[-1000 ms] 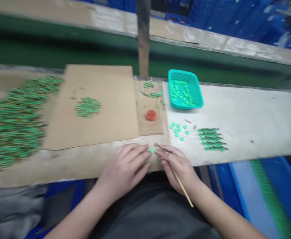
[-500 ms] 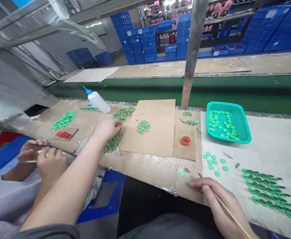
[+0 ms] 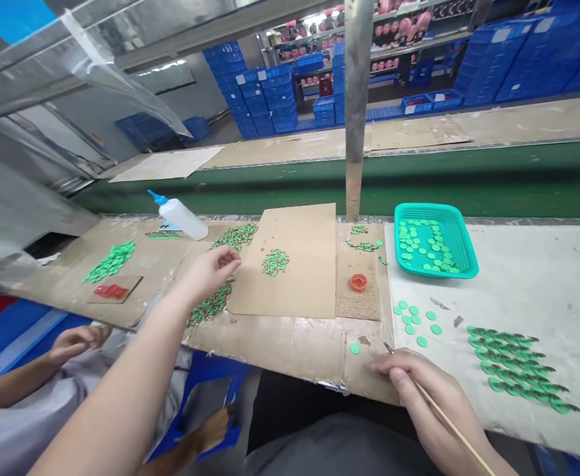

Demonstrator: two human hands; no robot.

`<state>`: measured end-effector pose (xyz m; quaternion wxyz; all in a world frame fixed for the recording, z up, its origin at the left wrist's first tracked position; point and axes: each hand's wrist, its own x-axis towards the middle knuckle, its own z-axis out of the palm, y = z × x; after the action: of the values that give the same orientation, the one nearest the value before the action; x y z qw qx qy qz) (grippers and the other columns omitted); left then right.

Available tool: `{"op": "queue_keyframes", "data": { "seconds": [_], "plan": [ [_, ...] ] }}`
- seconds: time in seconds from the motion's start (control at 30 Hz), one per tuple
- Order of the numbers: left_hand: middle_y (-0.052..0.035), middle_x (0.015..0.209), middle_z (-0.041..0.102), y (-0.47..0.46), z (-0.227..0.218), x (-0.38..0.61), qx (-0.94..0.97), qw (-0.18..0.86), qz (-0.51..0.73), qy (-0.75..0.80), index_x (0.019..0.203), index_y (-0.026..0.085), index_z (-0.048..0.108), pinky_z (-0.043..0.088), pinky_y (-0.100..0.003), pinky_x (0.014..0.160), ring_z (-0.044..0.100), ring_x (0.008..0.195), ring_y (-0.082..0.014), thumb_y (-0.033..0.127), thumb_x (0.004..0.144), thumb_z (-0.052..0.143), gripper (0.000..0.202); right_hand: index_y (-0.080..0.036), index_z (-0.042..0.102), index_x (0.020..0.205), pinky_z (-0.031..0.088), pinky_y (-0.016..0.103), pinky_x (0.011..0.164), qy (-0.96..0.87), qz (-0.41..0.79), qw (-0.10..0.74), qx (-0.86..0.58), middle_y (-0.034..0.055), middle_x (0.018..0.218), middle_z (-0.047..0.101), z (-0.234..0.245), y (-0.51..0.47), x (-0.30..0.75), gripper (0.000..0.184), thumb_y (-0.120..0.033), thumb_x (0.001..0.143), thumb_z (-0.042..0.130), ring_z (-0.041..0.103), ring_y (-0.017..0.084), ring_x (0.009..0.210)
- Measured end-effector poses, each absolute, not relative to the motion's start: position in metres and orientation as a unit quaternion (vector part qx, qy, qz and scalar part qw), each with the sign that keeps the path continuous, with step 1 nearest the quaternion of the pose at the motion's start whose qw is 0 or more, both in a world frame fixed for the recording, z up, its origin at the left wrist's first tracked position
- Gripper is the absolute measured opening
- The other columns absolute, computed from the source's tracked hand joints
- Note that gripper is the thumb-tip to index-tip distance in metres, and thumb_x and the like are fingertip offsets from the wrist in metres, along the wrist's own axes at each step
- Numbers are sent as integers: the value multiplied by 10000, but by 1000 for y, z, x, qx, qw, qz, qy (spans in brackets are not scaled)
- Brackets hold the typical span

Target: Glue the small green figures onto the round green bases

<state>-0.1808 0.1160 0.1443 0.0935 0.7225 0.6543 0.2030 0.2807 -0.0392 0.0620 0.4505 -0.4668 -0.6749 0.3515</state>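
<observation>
My left hand (image 3: 205, 272) hovers by the left edge of a cardboard sheet (image 3: 310, 264), fingertips pinched together; anything between them is too small to make out. Beneath and around it lie heaps of tiny green-and-brown pieces (image 3: 238, 236), and a smaller heap (image 3: 275, 262) sits on the cardboard. A thin paintbrush (image 3: 446, 416) with a dark tip is gripped in my right hand (image 3: 426, 390), near the table's front edge. Just left of the tip lies one green disc (image 3: 355, 348). Further right, rows of green discs (image 3: 518, 367) carry dark pieces on top.
A teal basket (image 3: 471, 261) holds green discs; loose discs (image 3: 411, 319) lie before it. A small red cup (image 3: 358, 282) stands beside the cardboard. At left are a white bottle (image 3: 183, 219), green pieces (image 3: 111, 261) and a co-worker's hand (image 3: 79, 340). A metal post (image 3: 355, 119) rises behind.
My left hand has lifted slightly from the heaps, still pinched. The co-worker's hands have parted, one now low beside the blue stool. The view has shifted slightly; my right hand keeps its brush grip.
</observation>
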Motion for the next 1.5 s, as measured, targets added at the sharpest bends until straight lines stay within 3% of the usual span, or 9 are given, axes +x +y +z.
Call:
{"op": "queue_keyframes", "data": {
  "seconds": [0.1, 0.27, 0.67, 0.9, 1.0, 1.1, 1.23, 1.37, 1.5],
  "plan": [
    [-73, 998, 869, 78, 146, -125, 742, 113, 251, 612, 1050, 221, 807, 697, -346, 824, 821, 882, -218, 721, 1084, 709, 510, -288, 884, 1031, 748, 335, 865, -644, 395, 454, -471, 49, 1005, 929, 83, -32, 264, 259, -346, 1163, 669, 921, 246, 938],
    [-4, 1006, 882, 23, 154, -42, 823, 116, 278, 481, 1309, 301, 794, 705, -279, 822, 846, 837, -184, 600, 1134, 760, 348, -256, 828, 1028, 720, 329, 832, -495, 569, 451, -477, 48, 1010, 897, 114, -13, 229, 115, -357, 982, 854, 867, 225, 922],
    [40, 985, 860, -25, 124, 16, 849, 202, 334, 357, 1196, 288, 762, 682, -185, 818, 845, 831, -115, 243, 1182, 677, 97, -235, 704, 919, 504, 236, 720, -316, 720, 406, -466, -67, 808, 672, 107, -45, 239, 465, -424, 816, 1117, 606, 117, 760],
    [33, 958, 887, -53, 92, 26, 698, 422, 411, 407, 1086, 353, 884, 733, -200, 743, 877, 793, -159, 230, 1090, 826, 136, -247, 648, 865, 600, 291, 761, -204, 789, 424, -396, -40, 826, 764, 82, -67, 240, 616, -493, 700, 1188, 672, 128, 707],
    [23, 928, 877, -52, 88, 28, 655, 447, 435, 427, 1033, 371, 916, 724, -193, 704, 873, 777, -160, 296, 1097, 839, 125, -251, 689, 920, 654, 305, 785, -252, 754, 435, -422, -29, 854, 785, 75, -69, 239, 501, -495, 824, 1116, 738, 152, 753],
    [2, 942, 891, -40, 80, 19, 651, 413, 428, 471, 998, 364, 936, 736, -216, 743, 877, 813, -175, 416, 1079, 879, 111, -265, 793, 1275, 731, 384, 960, -436, 618, 441, -483, 65, 1157, 908, 72, -63, 252, 208, -361, 1096, 835, 870, 218, 1032],
    [-27, 1027, 916, -8, 64, 5, 642, 368, 396, 544, 1006, 321, 940, 753, -277, 840, 882, 902, -206, 577, 1043, 893, 263, -251, 685, 1647, 662, 588, 1288, -665, 363, 399, -517, 171, 1582, 833, 77, -41, 281, 506, -166, 1160, 578, 809, 308, 1468],
    [-38, 1054, 921, 24, 55, 4, 677, 396, 341, 518, 1012, 302, 934, 753, -336, 933, 874, 936, -226, 653, 1010, 880, 355, -247, 745, 1400, 735, 461, 1153, -707, 289, 405, -502, 123, 1392, 895, 85, -23, 291, 263, -182, 1197, 592, 873, 259, 1308],
    [-27, 1066, 924, 34, 50, 10, 703, 402, 313, 496, 1013, 306, 934, 732, -318, 907, 871, 947, -216, 601, 1009, 859, 305, -293, 568, 1126, 722, 305, 851, -672, 268, 488, -488, -7, 1030, 777, 79, -20, 281, 165, -143, 1155, 630, 868, 173, 983]
  ]
}}
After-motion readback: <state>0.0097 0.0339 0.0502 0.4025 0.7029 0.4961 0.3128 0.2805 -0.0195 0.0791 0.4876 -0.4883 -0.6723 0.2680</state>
